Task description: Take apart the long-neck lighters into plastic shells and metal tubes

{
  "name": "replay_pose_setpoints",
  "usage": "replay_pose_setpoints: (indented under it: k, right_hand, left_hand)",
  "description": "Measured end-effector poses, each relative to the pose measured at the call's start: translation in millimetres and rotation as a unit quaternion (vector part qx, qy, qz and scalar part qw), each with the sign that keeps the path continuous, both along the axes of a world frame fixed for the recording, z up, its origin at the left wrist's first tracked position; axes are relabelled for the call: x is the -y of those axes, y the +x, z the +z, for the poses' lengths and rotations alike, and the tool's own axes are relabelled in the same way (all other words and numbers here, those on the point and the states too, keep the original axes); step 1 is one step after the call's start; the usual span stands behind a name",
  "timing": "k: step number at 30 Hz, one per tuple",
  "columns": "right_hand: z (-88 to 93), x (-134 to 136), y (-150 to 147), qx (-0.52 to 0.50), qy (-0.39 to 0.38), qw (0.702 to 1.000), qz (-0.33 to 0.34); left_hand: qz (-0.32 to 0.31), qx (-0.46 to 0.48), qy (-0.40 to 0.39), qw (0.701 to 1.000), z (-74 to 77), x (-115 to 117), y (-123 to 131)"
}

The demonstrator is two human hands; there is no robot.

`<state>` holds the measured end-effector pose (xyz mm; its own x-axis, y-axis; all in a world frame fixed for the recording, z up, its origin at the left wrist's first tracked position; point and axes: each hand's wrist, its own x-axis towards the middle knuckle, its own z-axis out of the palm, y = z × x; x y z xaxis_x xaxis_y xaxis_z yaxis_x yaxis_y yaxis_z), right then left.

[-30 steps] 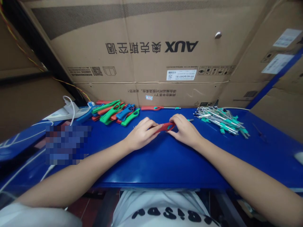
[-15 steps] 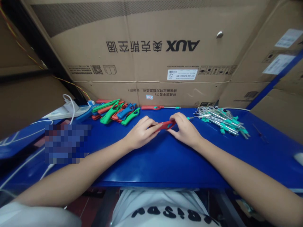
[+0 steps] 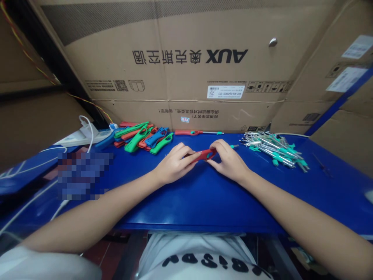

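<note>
Between my hands, above the blue table (image 3: 201, 206), is a red gas lighter (image 3: 206, 154) with a green trigger. My left hand (image 3: 177, 164) is closed on its handle end. My right hand (image 3: 229, 160) pinches the other end near the finger loop, and a green and metal tip pokes out past it. Fingers cover much of the lighter. Behind it, against the cardboard, lies another red lighter (image 3: 189, 132) with a metal rod. A pile of green, red and blue lighter handles (image 3: 142, 138) lies on the left. Metal rods with green triggers (image 3: 276, 149) are heaped on the right.
A large cardboard sheet (image 3: 175, 23) stands along the table's back edge. A white power strip (image 3: 87, 136) with a plugged-in cable is at the left, beside a blurred-out object (image 3: 83, 175). A thin dark tool (image 3: 323, 165), perhaps a screwdriver, lies at the right.
The view has shifted very slightly. Both hands keep the same hold on the red lighter, with no clear movement.
</note>
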<state>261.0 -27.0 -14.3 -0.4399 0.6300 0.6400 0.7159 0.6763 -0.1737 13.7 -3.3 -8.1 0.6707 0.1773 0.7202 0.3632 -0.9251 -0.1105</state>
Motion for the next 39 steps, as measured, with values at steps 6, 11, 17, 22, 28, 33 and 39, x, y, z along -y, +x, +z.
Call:
replay_pose_setpoints:
  k: [6,11,17,22,28,33,39]
  right_hand:
    - [2.9,4,-1,0.027,-0.034,0.998,-0.034]
    - [7.3,5,-4,0.085,-0.035,0.992,-0.083]
    - [6.2,4,-6,0.096,-0.084,0.986,-0.104]
    - [7.0,-3,7,0.037,-0.206,0.973,-0.098]
    - [8.0,-21,34,-0.049,-0.299,0.947,-0.107]
    - [9.0,-16,25,-0.076,-0.236,0.967,-0.066]
    - [16.3,2,5,-0.046,-0.213,0.975,-0.039]
  left_hand:
    - [0.006,-0.012,-0.028,1.0,-1.8,-1,-1]
    - [0.002,-0.016,-0.029,0.999,-4.9,-2,1]
    - [0.039,-0.044,-0.074,0.995,-11.0,-5,4]
    - [0.082,-0.055,-0.175,0.98,-16.9,-10,3]
    - [0.095,-0.037,-0.251,0.963,-16.5,-16,0]
    - [0.07,-0.033,-0.253,0.964,-13.2,-9,4]
    - [0.015,0.022,-0.282,0.959,-5.8,1,9]
